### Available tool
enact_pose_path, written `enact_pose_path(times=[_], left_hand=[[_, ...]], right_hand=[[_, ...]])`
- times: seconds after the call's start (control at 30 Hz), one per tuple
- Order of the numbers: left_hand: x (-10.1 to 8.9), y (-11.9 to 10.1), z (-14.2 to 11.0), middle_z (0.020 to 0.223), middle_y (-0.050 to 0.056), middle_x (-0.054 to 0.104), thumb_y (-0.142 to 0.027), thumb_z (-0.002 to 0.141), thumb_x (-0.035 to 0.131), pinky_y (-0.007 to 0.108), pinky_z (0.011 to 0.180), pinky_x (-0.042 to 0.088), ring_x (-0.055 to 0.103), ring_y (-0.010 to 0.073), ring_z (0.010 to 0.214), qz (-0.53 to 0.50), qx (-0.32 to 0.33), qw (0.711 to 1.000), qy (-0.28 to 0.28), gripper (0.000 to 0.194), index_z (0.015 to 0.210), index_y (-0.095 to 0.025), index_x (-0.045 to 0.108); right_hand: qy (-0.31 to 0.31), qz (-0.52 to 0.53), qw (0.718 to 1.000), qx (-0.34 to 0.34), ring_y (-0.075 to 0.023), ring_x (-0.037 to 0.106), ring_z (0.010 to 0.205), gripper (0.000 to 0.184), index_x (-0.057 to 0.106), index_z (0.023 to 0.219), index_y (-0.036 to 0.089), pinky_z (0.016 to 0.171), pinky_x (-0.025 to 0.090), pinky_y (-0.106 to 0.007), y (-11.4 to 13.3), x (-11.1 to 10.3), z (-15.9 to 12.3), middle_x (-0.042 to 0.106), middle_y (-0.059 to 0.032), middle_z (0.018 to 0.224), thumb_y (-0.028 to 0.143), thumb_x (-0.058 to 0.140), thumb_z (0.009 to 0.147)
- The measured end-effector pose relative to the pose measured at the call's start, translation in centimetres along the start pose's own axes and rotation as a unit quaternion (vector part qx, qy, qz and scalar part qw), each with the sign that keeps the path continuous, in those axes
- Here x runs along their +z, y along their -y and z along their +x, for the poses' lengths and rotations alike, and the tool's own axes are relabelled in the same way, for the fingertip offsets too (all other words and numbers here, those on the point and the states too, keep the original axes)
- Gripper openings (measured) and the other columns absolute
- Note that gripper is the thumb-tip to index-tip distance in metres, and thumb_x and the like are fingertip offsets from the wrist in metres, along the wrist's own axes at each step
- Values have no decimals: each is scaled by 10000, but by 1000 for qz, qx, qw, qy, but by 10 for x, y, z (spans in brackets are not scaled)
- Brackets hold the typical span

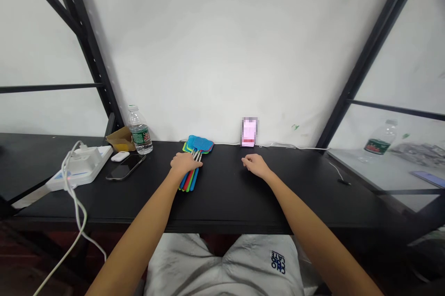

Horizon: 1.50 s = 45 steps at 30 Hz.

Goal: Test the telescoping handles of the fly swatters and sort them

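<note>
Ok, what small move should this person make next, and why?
Probably close the left hand around the thin metal shafts of the multicoloured plastic fly swatters, since it already touches them, while the right hand lies apart on the black desk.

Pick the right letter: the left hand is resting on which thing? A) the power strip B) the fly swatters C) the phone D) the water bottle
B: the left hand lies across the metal shafts of the fly swatters, between their coloured heads and handles.
</note>
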<state>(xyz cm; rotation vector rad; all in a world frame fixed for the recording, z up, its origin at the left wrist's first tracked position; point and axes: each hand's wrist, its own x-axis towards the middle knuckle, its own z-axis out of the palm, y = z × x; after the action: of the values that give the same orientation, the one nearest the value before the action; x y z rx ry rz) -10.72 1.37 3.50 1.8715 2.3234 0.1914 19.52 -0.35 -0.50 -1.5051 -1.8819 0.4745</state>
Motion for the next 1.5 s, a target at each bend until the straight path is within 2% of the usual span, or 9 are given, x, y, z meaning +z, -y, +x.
enact_pose_path(times=[0.3, 0.6, 0.83, 1.2, 1.37, 1.5], left_hand=[[-1, 5, 11, 1169, 168, 666, -596, 616, 666, 385, 818, 500, 618, 368, 1082, -16, 12, 1000, 4, 583, 1040, -198, 697], [-3, 5, 16, 1045, 152, 709, -583, 572, 704, 390, 789, 499, 655, 360, 986, -29, 18, 999, -5, 549, 976, -211, 701], [-4, 5, 15, 1150, 165, 679, -575, 594, 675, 410, 814, 496, 628, 379, 1052, -27, 18, 999, 15, 536, 974, -199, 701], [-12, 17, 22, 1299, 209, 585, -559, 597, 668, 395, 855, 487, 569, 378, 1162, -17, -9, 999, 44, 701, 1179, -171, 624], [-4, 17, 22, 1380, 250, 481, -605, 631, 635, 426, 943, 448, 491, 391, 1246, -19, -31, 999, 20, 843, 1307, -114, 524], [4, 18, 23, 1365, 262, 467, -638, 653, 616, 444, 955, 436, 465, 406, 1249, -18, -26, 999, -25, 871, 1317, -90, 487]], right_hand=[[4, -8, 1000, -3, -141, 565, 583, 338, 593, 623, 192, 598, 375, -241, 1, -1, 0, 607, -4, 577, 400, 476, 864], [9, -8, 1000, -2, -141, 564, 562, 345, 592, 623, 195, 586, 383, -244, -1, -1, 0, 611, 0, 574, 412, 475, 864], [10, -8, 1000, -7, -137, 559, 555, 343, 590, 622, 194, 591, 384, -243, 0, -2, -1, 613, 1, 574, 408, 474, 864], [10, -12, 1000, -9, -148, 583, 599, 339, 602, 630, 196, 597, 385, -241, -5, -2, 0, 626, -10, 595, 407, 479, 866], [10, -17, 1000, -8, -146, 579, 590, 334, 599, 629, 201, 598, 383, -241, -4, -2, 0, 625, -5, 586, 404, 481, 866], [10, -16, 1000, -13, -144, 573, 583, 330, 602, 631, 200, 603, 385, -241, -3, -2, 0, 619, -2, 581, 397, 481, 866]])
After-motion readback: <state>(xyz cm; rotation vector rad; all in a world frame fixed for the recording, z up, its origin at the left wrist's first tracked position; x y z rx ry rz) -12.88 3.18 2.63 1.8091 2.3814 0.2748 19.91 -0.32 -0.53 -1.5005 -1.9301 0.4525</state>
